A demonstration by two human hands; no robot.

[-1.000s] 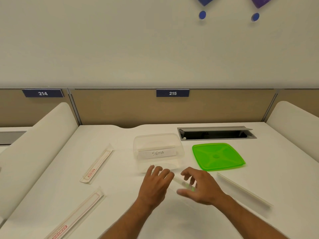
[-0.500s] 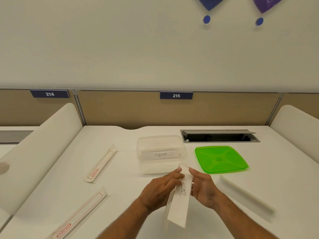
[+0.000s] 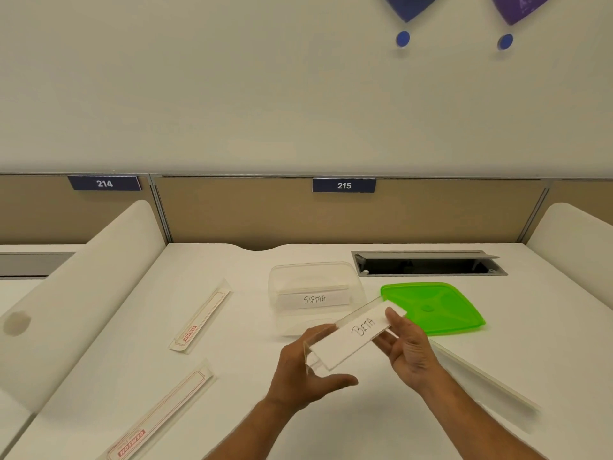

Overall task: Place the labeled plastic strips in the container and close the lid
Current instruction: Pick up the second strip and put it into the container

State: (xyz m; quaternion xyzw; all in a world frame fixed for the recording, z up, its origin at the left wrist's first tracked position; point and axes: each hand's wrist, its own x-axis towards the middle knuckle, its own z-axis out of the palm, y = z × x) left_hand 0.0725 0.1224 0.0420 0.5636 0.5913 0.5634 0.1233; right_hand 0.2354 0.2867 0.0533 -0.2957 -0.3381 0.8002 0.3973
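A clear plastic strip labelled BETA (image 3: 356,335) is held in the air just in front of the container, tilted up to the right. My left hand (image 3: 305,370) grips its lower left end and my right hand (image 3: 406,348) holds its upper right end. The clear container (image 3: 351,277) stands open on the desk with a strip labelled SIGMA (image 3: 313,298) inside. The green lid (image 3: 434,307) lies flat to the right of the container.
Two long strips with red print lie on the left, one (image 3: 202,318) mid-desk and one (image 3: 159,416) nearer me. A long clear strip (image 3: 487,383) lies on the right under my right forearm. A cable slot (image 3: 428,263) opens behind the lid.
The BETA strip went from lying on the desk to being lifted in both hands, then turned from nearly upright to a slanted, sideways pose nearer the container.
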